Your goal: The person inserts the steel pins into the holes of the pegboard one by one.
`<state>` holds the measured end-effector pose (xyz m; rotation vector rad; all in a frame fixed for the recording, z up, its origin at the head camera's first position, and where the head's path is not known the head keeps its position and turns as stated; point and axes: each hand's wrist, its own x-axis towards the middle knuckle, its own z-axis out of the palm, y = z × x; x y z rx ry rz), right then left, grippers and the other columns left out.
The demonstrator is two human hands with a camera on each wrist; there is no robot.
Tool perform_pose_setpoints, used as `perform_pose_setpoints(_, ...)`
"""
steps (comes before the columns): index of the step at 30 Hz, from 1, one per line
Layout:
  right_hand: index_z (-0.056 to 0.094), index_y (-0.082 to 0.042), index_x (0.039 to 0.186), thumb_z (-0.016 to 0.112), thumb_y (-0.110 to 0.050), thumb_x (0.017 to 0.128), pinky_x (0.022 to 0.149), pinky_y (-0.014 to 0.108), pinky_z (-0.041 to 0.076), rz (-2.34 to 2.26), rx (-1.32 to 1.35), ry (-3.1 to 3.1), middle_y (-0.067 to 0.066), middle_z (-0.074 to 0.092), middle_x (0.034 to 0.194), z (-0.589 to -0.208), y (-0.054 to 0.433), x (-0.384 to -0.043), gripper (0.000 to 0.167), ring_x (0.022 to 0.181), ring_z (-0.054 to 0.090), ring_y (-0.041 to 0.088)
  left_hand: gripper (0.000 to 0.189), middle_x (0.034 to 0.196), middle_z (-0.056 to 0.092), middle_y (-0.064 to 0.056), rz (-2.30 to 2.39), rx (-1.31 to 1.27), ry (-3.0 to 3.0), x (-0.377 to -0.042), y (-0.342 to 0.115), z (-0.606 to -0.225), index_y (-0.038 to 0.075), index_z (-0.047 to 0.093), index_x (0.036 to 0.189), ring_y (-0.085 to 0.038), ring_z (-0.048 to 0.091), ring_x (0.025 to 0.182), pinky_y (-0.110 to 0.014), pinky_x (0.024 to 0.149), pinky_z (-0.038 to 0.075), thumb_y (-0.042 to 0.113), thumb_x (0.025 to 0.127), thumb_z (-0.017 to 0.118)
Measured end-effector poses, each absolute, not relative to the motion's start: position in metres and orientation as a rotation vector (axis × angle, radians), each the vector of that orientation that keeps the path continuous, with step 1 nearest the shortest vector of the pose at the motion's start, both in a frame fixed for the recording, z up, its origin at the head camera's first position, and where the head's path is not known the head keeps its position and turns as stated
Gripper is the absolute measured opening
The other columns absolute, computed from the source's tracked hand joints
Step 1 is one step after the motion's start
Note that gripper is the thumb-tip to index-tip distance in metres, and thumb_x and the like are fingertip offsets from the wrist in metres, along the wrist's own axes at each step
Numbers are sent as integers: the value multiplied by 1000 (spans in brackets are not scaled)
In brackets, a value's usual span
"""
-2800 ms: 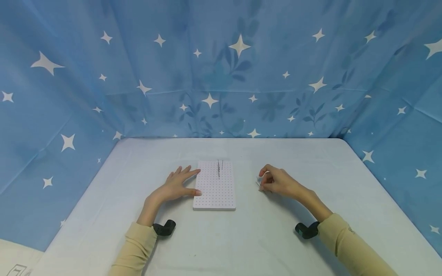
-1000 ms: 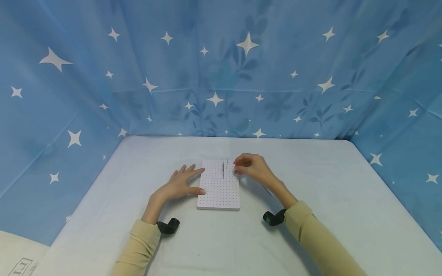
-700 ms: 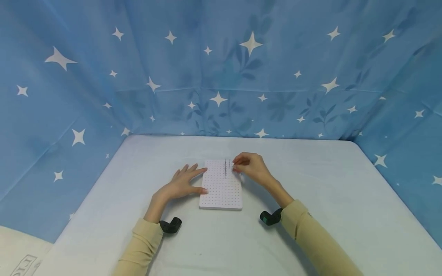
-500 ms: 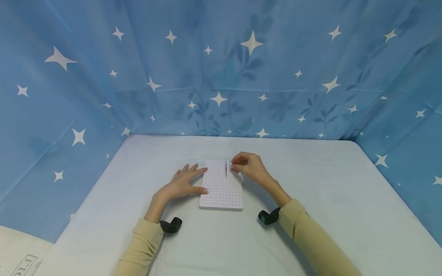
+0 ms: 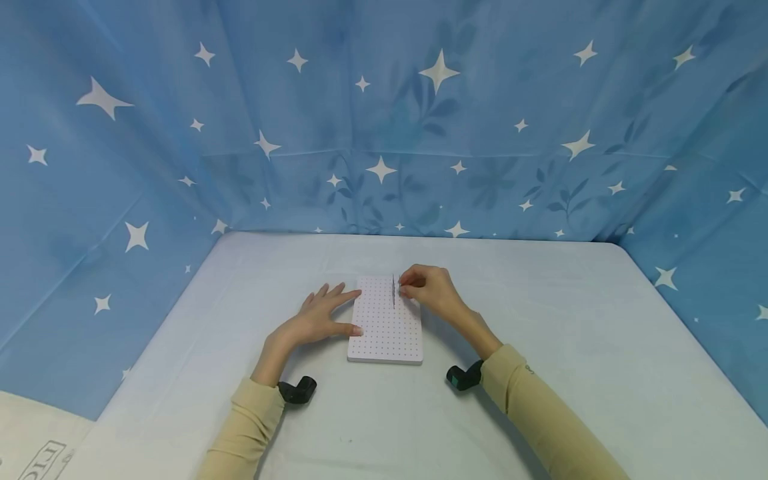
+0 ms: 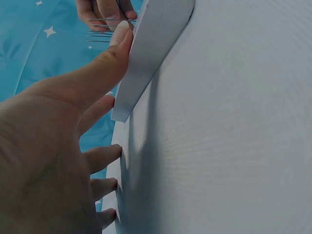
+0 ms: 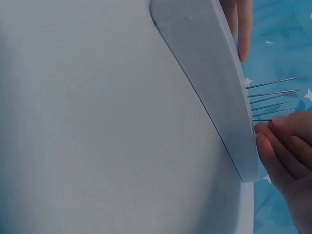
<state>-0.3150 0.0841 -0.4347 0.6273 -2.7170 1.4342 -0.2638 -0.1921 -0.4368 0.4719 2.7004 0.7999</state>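
Lettering on the cream surface, well to the left of the white pegboard and nearer you, sits boxed and turned on its side; you can make out something like "LIC", though the frame cuts it off. A small dark mark on your right sleeve, to the right of the board and nearer you, is too small to read. The board lies flat on the white tabletop in front of you, its long axis running away from you and its dotted face up. Several thin metal standing pins rise upright from the board's far half, their row following that long axis. Your right hand, at the board's far right part, pinches one held pin between thumb and finger; it points roughly square to the board's face, its lower end at the board, and you cannot tell how deep it sits. Your left hand has its fingers spread apart, thumb and index touching the board's left edge, the other fingertips beside it on the tabletop. Beyond the board hangs a blue curtain with white stars.
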Motion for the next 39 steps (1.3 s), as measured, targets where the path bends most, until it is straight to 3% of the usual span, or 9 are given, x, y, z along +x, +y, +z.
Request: perform_pose_setpoints(39,77,-8,102,75,-8,92,82,35,59,1174,709,-2863,2,76,95,-427,122,-291,10,86,69,16,89,170,18,-21,800,480,2699,-261,-191,-436,22,38,161,-49,2,157,-69,124,2,55,88,76)
